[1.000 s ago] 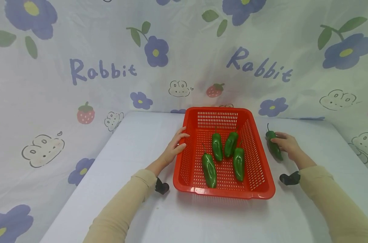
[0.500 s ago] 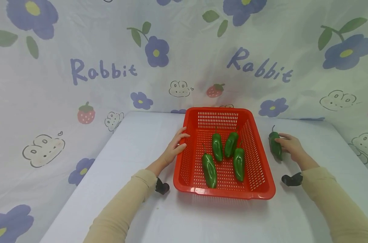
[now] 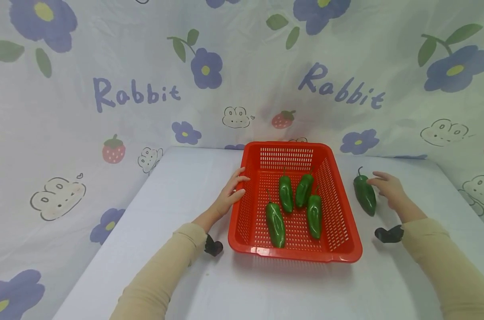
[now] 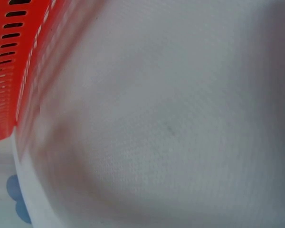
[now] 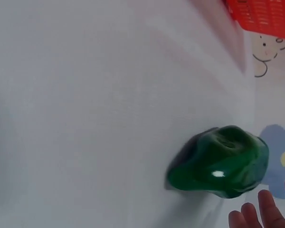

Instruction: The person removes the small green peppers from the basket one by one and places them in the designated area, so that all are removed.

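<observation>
Green pepper (image 3: 364, 195) lies right of the basket (image 3: 298, 254), just released by the right hand (image 3: 390, 190), whose loosely extended fingers hold nothing, suggesting it is set down; the left hand (image 3: 228, 192) rests relaxed fingers on the basket.

Cloth backdrop (image 3: 242, 26): pale, purple flowers (image 3: 207, 69), strawberries (image 3: 114, 151), "Rabbit" lettering (image 3: 137, 94) facing me
Counter (image 3: 274, 293): white, meeting the cloth
Light: soft, diffuse

Looked forward and down from the head over the whole basket (image 3: 295, 254). From the left wrist, faced the table (image 4: 180, 118) closely. From the right wrist, faced a pepper (image 5: 223, 164) closely, also caught from the head.
</observation>
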The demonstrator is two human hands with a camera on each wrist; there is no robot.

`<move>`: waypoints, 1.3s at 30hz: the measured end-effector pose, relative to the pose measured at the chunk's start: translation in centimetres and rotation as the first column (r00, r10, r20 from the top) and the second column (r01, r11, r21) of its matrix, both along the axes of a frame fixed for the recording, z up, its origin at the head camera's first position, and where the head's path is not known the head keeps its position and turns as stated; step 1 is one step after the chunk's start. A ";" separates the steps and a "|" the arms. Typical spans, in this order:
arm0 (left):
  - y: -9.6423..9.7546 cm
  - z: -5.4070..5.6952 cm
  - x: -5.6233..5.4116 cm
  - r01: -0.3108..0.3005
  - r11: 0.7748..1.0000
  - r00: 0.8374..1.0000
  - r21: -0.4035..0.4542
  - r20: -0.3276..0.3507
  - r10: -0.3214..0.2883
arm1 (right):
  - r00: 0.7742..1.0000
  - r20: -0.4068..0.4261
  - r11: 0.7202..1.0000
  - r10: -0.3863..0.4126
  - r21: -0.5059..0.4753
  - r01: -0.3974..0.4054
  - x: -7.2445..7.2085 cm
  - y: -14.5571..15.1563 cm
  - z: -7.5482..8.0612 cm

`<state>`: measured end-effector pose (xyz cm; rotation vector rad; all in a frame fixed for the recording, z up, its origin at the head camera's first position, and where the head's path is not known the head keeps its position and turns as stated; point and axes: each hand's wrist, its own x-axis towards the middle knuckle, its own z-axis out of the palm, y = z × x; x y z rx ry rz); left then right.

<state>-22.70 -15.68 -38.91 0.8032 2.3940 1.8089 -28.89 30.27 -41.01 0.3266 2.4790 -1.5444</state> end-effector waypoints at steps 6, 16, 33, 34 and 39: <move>0.0 0.0 0.0 -0.003 1.000 1.000 0.000 -0.012 0.003 | 0.999 -0.001 0.999 0.032 0.033 -0.032 0.2 -0.5 1.9; 0.0 0.0 0.0 -0.017 1.000 1.000 -0.017 -0.020 0.016 | 0.994 -0.060 0.993 0.086 0.086 -0.081 -1.1 -1.0 4.3; 0.0 0.9 0.4 -0.060 0.994 0.998 -0.092 -0.028 0.057 | 0.968 -0.117 0.975 0.223 0.040 -0.220 -1.8 -5.3 9.0; 0.0 1.0 0.4 -0.062 0.993 0.998 -0.099 -0.031 0.060 | 0.967 -0.124 0.975 0.222 0.033 -0.220 -1.8 -5.7 9.1; 0.0 1.0 0.4 -0.083 0.989 0.995 -0.123 -0.061 0.076 | 0.966 -0.140 0.976 0.218 0.028 -0.216 -1.5 -7.3 9.6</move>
